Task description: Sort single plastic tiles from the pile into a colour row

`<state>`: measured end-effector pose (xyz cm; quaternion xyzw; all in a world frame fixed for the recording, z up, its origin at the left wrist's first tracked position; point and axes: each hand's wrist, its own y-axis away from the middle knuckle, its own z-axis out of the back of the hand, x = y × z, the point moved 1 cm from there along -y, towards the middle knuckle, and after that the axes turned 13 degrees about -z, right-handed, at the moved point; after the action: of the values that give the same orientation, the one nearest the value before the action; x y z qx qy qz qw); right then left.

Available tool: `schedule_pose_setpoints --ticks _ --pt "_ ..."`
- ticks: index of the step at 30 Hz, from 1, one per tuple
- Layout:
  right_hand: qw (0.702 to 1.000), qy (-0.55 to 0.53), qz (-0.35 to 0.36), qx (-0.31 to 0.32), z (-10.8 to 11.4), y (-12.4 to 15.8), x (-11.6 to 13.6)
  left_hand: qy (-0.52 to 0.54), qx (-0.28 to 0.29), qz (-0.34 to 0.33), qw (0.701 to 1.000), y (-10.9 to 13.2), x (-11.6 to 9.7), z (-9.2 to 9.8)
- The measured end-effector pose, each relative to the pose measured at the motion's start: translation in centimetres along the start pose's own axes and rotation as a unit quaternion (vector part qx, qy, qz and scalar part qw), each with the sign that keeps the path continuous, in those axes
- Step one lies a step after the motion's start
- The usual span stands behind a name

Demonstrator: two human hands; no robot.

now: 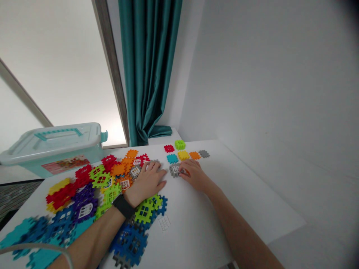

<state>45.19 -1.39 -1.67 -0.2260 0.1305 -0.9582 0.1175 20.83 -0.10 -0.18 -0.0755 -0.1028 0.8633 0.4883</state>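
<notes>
My right hand (193, 174) has its fingers closed at the right edge of a grey toothed building tile (174, 170) with a white window insert, low over the white table. Part of that tile is hidden by the fingers. My left hand (148, 181), a dark watch (123, 206) on its wrist, lies with fingers spread over the pile's right edge. Its fingertips are near a grey tile and a red tile (143, 158). Just under that hand and to its left are an orange window tile (125, 183) and another grey window tile (135, 172).
Behind my right hand lie separate tiles: red (169, 148), lime (180, 145), turquoise (172, 158), yellow (183, 155), orange (195, 155) and grey (204, 153). A lidded teal box (64, 149) stands back left. A loose white window insert (164, 223) lies nearer me. A wall borders the right.
</notes>
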Motion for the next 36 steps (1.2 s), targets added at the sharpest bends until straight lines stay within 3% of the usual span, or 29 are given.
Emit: schedule_pose_setpoints --ticks 8,36 --pt "1.000 -0.002 -0.017 0.019 -0.1 -0.1 -0.1 -0.001 0.038 0.014 0.999 -0.1 -0.2 0.4" --pt "0.999 0.025 -0.026 0.034 0.7 0.2 0.9 0.003 0.043 0.013 0.999 0.0 -0.2 0.4"
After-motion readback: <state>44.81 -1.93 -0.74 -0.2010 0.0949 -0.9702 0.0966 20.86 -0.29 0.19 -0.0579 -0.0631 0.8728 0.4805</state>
